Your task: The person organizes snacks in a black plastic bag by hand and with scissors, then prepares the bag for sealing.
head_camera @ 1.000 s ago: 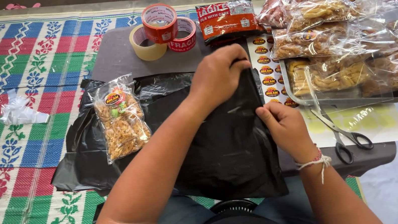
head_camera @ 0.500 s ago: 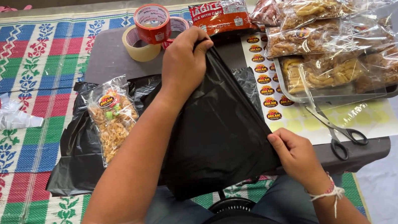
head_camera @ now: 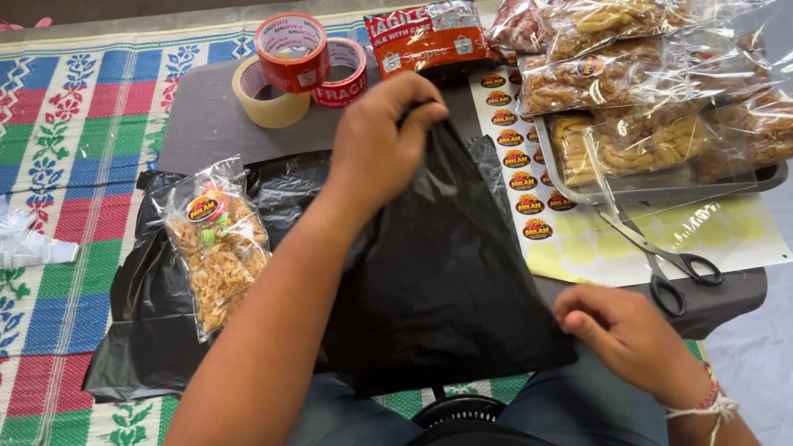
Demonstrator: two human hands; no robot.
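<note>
Right hand: nearest the camera, fingers pinched together on the lower right corner of the thin black plastic bag; a second ago it sat higher, beside the sticker sheet, and it has since dropped toward the lap.
Left hand: fingers closed on the bag's upper edge, lifted up and away, just short of the tape rolls; a second ago it lay low and flat on the plastic.
Black bag: now stretched taut between both hands as a raised panel over the dark grey low table; earlier it lay slack on the tabletop.
More black plastic: spread flat at left; whether it is a separate bag or part of the same pile is unclear.
Clear packet of pale fried snacks: resting on that plastic, unmoved.
Scissors: lying on the white sheet of round stickers.
Metal tray: mostly hidden under clear snack packets, whose far ends are cut off at the frame's top.
Tape rolls: one beige, two red, at the table's far edge; the rearmost is partly covered.
Woven striped mat: underneath everything.
</note>
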